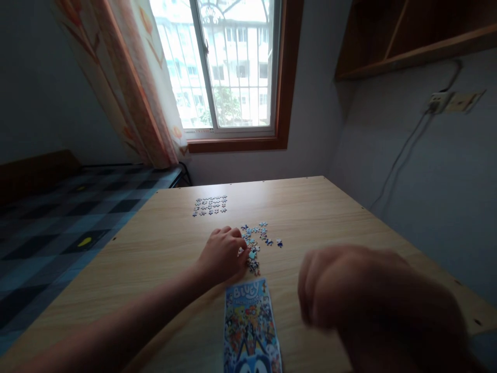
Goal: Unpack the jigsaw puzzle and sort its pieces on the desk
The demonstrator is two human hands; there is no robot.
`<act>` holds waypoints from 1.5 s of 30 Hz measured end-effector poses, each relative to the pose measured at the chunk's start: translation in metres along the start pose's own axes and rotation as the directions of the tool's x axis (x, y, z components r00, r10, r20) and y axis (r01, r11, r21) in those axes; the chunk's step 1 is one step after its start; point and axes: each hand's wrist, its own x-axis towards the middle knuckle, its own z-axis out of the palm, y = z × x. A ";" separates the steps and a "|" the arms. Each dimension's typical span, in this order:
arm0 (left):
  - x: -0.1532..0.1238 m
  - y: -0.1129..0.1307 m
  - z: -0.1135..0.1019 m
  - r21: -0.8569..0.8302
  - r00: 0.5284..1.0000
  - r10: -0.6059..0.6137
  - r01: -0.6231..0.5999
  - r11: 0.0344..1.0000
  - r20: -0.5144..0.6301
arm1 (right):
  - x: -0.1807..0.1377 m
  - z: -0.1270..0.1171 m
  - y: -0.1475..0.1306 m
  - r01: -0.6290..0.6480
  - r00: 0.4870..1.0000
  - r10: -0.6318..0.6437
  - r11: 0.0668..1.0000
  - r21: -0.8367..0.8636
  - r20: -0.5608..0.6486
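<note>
**Sorting loose puzzle pieces beside the picture card**

Nearest to me, my right hand [373, 305] hangs blurred above the near right of the worktop [155, 259]. It looks loosely curled, but I cannot tell whether it is holding anything. Just left of it lies the picture card [251, 326], flat, with its short edge toward me and a blue cartoon title at its far end.

Beyond the card, my left hand [224, 255] rests knuckles-up on the wood with its fingers bent down onto the left edge of the loose pieces [257, 243], a small scatter just past the card's far end. Whether it has pinched a piece I cannot make out.

Farther out and a little left sit the arranged pieces [210, 205], set in tidy rows well apart from the scatter.

I judge the step in hand to be picking one piece out of the scatter. The next move calls for a fine fingertip pinch that leaves neighbouring pieces undisturbed.
</note>
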 end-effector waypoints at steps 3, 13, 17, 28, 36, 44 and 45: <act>-0.002 0.005 0.000 0.019 1.000 -0.011 0.011 1.000 0.012 | 0.039 0.002 0.047 0.021 0.932 -0.007 0.999 0.034 -0.362; 0.004 0.021 0.005 0.096 0.998 -0.047 0.043 0.994 0.037 | 0.032 0.004 0.183 -0.036 0.989 -0.010 0.952 -0.304 -0.150; 0.004 0.023 0.005 0.100 0.997 -0.059 0.054 0.994 0.049 | 0.029 0.009 0.181 -0.010 0.995 -0.020 0.955 -0.297 -0.095; 0.006 0.024 0.005 -0.100 0.991 -0.104 0.112 0.989 0.080 | 0.027 0.010 0.195 -0.100 0.988 0.055 0.941 -0.324 -0.146; 0.012 -0.052 -0.019 -0.397 0.965 -0.262 0.240 0.886 -0.001 | 0.025 0.007 0.198 -0.151 0.982 0.103 0.929 -0.338 -0.156; -0.003 -0.182 0.032 -0.267 0.923 -0.362 0.319 0.909 -0.129 | 0.020 0.014 0.211 -0.249 0.968 0.221 0.913 -0.324 -0.120; -0.005 -0.187 0.039 -0.265 0.942 -0.319 0.282 0.922 -0.106 | 0.018 0.015 0.210 -0.244 0.970 0.222 0.915 -0.322 -0.103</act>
